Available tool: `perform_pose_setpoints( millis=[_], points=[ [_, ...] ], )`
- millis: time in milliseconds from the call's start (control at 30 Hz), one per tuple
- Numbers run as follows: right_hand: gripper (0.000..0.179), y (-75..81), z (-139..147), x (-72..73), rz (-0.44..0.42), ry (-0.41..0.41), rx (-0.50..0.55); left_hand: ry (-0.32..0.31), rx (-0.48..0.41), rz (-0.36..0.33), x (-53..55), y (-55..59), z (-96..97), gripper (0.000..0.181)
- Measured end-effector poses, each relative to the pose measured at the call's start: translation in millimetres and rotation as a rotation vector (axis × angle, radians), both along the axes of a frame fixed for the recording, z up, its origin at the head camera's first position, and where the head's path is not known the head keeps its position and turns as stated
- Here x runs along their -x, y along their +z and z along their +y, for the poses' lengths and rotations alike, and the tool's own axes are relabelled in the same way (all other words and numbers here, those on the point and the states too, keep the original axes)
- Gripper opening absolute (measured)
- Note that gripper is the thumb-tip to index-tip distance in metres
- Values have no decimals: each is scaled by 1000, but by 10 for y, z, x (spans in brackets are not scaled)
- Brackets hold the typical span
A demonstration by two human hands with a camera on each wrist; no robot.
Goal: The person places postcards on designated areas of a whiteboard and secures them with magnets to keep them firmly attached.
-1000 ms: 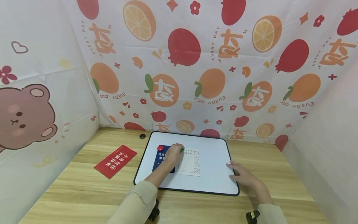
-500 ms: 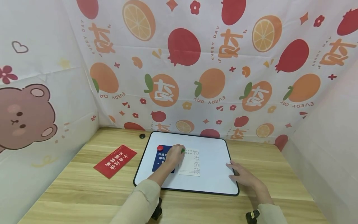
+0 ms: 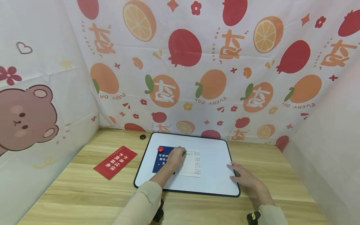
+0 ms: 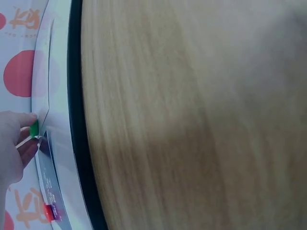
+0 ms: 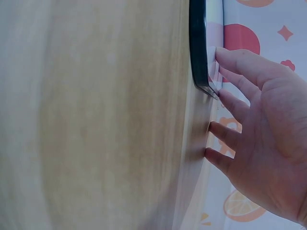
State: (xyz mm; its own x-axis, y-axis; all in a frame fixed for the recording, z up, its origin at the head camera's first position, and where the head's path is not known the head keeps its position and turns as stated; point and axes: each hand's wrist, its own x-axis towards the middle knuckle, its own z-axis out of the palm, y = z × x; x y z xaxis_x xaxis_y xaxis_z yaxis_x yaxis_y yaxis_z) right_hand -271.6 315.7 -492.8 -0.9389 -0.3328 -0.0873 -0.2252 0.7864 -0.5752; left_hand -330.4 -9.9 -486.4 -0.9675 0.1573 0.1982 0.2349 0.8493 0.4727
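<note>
My left hand point(image 3: 175, 157) pinches a small green magnet point(image 4: 34, 128) between thumb and fingers at the upper left part of a white card point(image 3: 189, 170) with grey lettering. This card lies on a black-rimmed whiteboard point(image 3: 215, 156). Left of it is a dark blue card point(image 3: 161, 167), partly covered by my left hand and forearm; a round red magnet point(image 3: 160, 149) sits on its top left corner. My right hand point(image 3: 245, 175) rests at the whiteboard's right edge, fingers spread; in the right wrist view some fingertips touch the board's corner and others the table.
A red card point(image 3: 115, 162) with white lettering lies on the wooden table point(image 3: 84, 190), left of the whiteboard. Near the board's top left corner is a round black magnet point(image 3: 142, 137). A fruit-printed cloth point(image 3: 242, 122) hangs behind the table.
My left hand, with the green magnet, has shifted very slightly toward me, and its forearm a little to the right. The right hand stays where it was.
</note>
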Motion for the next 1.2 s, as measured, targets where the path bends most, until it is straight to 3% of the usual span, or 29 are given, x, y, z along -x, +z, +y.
perform_pose_setpoints(
  millis=[333,633,967,1200],
  points=[
    [53,-7,7,1,5,0,-8,-13,-15,5,-17,0,-22,21],
    [52,5,0,14,13,14,-12,32,-136,-9,-101,75,-163,24],
    [52,-25,12,13,22,7,-27,69,-289,141,-251,70,-529,22],
    [52,-23,8,11,21,9,-13,96,-335,218,-367,68,-899,24]
  ],
)
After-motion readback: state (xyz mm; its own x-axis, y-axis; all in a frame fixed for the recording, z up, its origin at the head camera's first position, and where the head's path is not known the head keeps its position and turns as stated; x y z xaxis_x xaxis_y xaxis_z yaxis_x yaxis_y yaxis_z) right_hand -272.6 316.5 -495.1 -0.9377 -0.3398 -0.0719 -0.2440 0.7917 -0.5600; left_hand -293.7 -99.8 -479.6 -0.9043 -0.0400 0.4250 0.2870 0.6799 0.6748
